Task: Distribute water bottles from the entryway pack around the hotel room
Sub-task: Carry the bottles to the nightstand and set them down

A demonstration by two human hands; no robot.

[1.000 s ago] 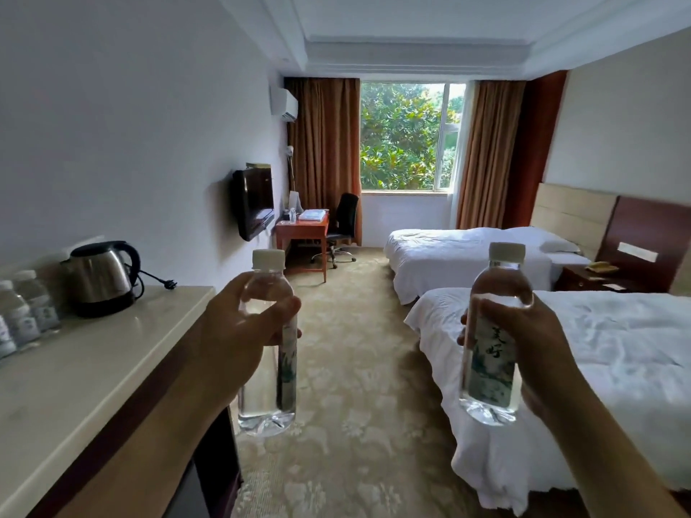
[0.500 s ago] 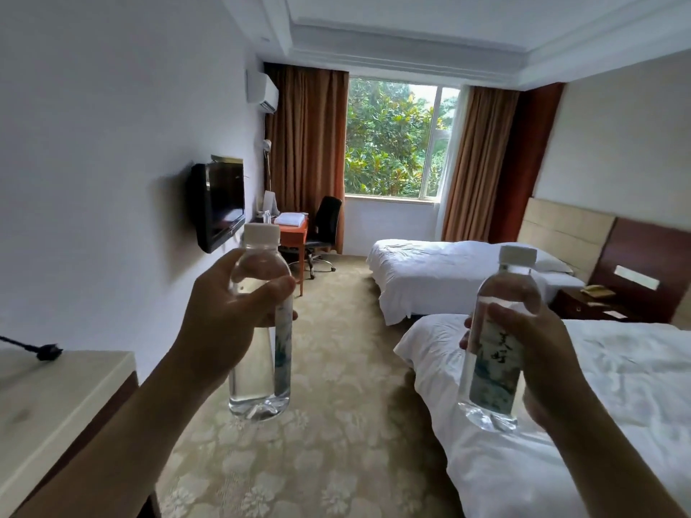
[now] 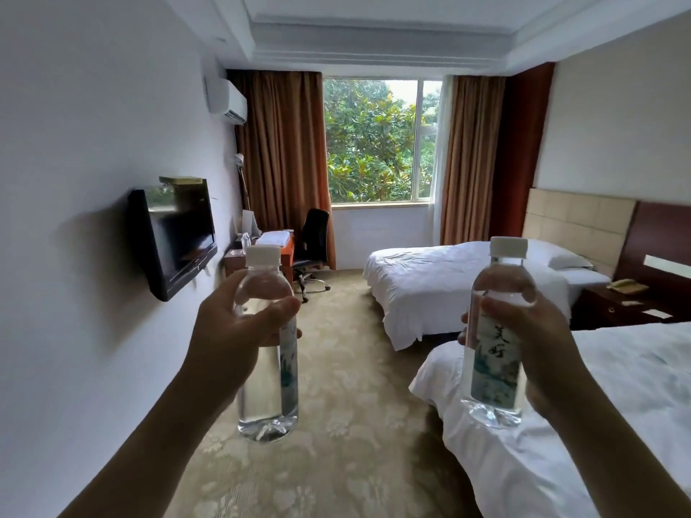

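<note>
Two full water bottles, upright, carried out before me: my left hand (image 3: pixel 239 330) wraps one bottle (image 3: pixel 267 368), my right hand (image 3: pixel 531 342) wraps the other bottle (image 3: pixel 493 349). Likely hefty, slick, slightly squeezable; mid-body holds suit. Desk (image 3: pixel 276 243) ahead, nightstand (image 3: pixel 620 304) right.

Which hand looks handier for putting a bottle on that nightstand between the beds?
Probably the right hand: it grips a bottle on the same side as the nightstand. The left hand is by the TV wall.
</note>
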